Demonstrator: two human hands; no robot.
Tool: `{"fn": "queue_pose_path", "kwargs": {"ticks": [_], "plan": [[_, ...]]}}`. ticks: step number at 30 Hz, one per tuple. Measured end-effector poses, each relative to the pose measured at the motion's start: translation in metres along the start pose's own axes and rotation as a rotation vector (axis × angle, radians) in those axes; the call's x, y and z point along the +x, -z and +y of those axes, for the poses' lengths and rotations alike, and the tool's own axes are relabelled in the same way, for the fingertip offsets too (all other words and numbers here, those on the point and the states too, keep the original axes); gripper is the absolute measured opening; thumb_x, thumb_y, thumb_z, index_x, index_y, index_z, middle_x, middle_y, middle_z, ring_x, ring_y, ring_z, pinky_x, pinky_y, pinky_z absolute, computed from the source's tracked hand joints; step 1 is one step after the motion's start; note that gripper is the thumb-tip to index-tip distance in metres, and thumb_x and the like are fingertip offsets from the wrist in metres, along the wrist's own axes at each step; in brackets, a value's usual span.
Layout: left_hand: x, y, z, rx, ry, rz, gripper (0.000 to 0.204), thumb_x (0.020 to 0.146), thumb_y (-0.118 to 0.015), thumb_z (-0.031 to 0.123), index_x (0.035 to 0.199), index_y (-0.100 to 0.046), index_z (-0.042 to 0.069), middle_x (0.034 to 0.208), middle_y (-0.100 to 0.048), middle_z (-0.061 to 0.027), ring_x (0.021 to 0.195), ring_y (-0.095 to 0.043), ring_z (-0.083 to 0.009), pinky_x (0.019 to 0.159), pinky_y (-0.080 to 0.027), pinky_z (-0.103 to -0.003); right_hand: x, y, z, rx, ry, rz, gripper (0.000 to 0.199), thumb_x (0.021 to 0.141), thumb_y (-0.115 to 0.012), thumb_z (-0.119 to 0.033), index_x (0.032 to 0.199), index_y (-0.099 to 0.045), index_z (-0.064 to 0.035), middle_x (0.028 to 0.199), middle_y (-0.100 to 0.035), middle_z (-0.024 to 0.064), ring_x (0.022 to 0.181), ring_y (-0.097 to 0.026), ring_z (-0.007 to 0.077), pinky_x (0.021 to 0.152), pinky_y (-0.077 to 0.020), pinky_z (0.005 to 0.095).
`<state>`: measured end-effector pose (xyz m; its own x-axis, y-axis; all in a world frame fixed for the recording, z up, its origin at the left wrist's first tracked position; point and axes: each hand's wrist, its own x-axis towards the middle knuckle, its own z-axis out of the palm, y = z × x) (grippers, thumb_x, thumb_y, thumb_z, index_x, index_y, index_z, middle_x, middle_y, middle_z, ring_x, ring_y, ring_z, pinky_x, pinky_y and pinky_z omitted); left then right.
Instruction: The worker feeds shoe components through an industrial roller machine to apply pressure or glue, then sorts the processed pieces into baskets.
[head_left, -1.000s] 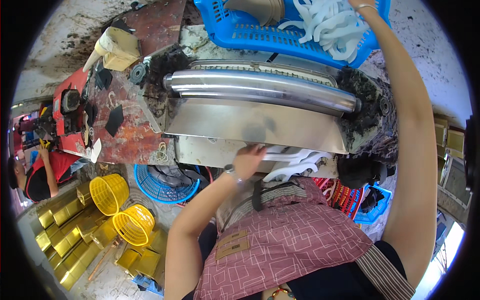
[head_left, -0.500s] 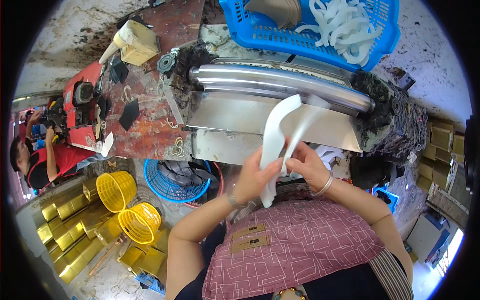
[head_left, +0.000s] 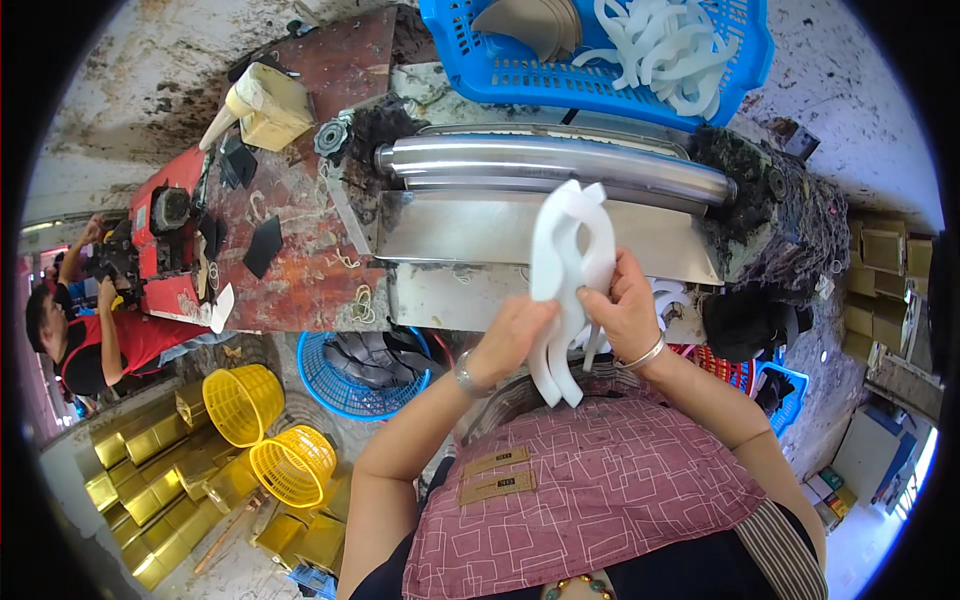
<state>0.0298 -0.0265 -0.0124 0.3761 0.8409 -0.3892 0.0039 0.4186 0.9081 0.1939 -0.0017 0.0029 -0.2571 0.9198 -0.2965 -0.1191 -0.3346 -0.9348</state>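
Both hands clamped on a stack of white curved foam pieces point(head_left: 566, 270) — left hand point(head_left: 508, 338) at the lower edge, right hand point(head_left: 625, 305) pinching the middle.

A second ago only the left hand was at the pile under the machine and the right reached up to the blue basket point(head_left: 520, 70); now the stack is lifted upright, chest-high, in front of the steel feed plate point(head_left: 450, 228) and rollers point(head_left: 520, 158) — looks squared up for feeding. More white pieces point(head_left: 670, 45) sit in the basket beyond.
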Motion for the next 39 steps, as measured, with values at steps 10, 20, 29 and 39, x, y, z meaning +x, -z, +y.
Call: {"fn": "queue_pose_path", "kwargs": {"ticks": [10, 20, 29, 39], "plan": [[0.012, -0.020, -0.001, -0.375, 0.109, 0.282, 0.027, 0.080, -0.057, 0.011, 0.103, -0.052, -0.003, 0.087, -0.061, -0.0099, 0.073, -0.058, -0.0156, 0.065, -0.048, -0.027, 0.000, 0.025, 0.005, -0.177, -0.102, 0.042, 0.036, 0.077, -0.044, -0.012, 0.109, -0.044, 0.0038, 0.091, -0.055, 0.0096, 0.074, -0.053, 0.0108, 0.067, -0.0432, 0.0244], [0.061, -0.016, 0.005, -0.744, 0.421, 0.165, 0.027, 0.082, -0.055, 0.013, 0.103, -0.050, -0.003, 0.089, -0.058, -0.0089, 0.078, -0.059, -0.0192, 0.069, -0.050, -0.032, 0.039, 0.051, 0.006, 0.303, -0.688, 0.106, 0.048, 0.090, -0.028, -0.039, 0.096, -0.049, 0.0037, 0.062, -0.057, 0.0143, 0.045, -0.053, 0.0182, 0.042, -0.0451, 0.0301], [0.053, 0.010, 0.005, -0.404, 0.276, 0.241, 0.017, 0.080, -0.054, 0.012, 0.088, -0.057, -0.003, 0.080, -0.059, -0.0094, 0.063, -0.058, -0.0157, 0.058, -0.048, -0.028, 0.110, 0.063, -0.051, -1.475, 0.387, 0.141, 0.049, 0.083, -0.041, -0.048, 0.099, -0.054, -0.0030, 0.084, -0.059, 0.0159, 0.080, -0.055, 0.0323, 0.069, -0.0436, 0.0415], [0.054, -0.015, 0.018, -0.638, 0.314, -0.148, 0.040, 0.088, -0.042, 0.036, 0.103, -0.052, 0.000, 0.090, -0.061, -0.0128, 0.074, -0.061, -0.0197, 0.067, -0.050, -0.028, 0.262, 0.016, -0.043, -1.032, -0.483, -0.323, 0.055, 0.064, -0.064, -0.047, 0.099, -0.060, -0.0053, 0.102, -0.054, 0.0132, 0.075, -0.050, 0.0250, 0.066, -0.0409, 0.0341]]}}
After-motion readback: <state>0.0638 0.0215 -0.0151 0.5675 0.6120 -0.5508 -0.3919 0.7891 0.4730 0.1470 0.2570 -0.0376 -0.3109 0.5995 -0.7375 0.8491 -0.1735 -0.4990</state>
